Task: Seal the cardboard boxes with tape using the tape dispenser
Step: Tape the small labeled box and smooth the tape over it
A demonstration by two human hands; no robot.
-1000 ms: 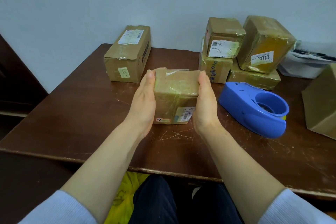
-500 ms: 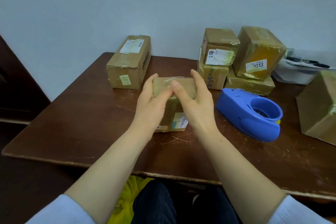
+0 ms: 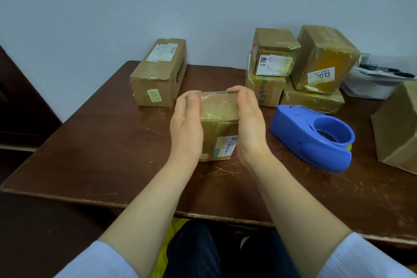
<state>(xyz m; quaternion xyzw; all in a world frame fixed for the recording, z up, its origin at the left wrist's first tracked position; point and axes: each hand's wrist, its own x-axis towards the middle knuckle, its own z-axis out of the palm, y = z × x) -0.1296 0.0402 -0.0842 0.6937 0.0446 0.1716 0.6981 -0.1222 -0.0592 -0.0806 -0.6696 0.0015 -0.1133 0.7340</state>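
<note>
**Tape strip held taut over the small box**

I have the small box (image 3: 217, 124) standing on the table (image 3: 101, 142) just to the left of the tape dispenser (image 3: 311, 135), near enough that I can reach across for more tape without shifting in my seat. My left hand (image 3: 187, 124) and right hand (image 3: 250, 126) flank the box, palms close against its sides to keep it from sliding. The curled fingers and thumb of each hand pinch one end of a clear tape strip (image 3: 212, 92).

The strip runs level between my hands, along the top far edge of the box. I cannot tell whether it already touches the cardboard. I hold it stretched so that it goes down flat and does not wrinkle or fold on itself. I judge the next move is to lower it onto the top and smooth it along.

The dispenser sits on its base, untouched. Behind it are the stacked boxes (image 3: 293, 67), already glossy with tape. Farther left of it, beyond my box, lies a long box (image 3: 158, 74).
</note>
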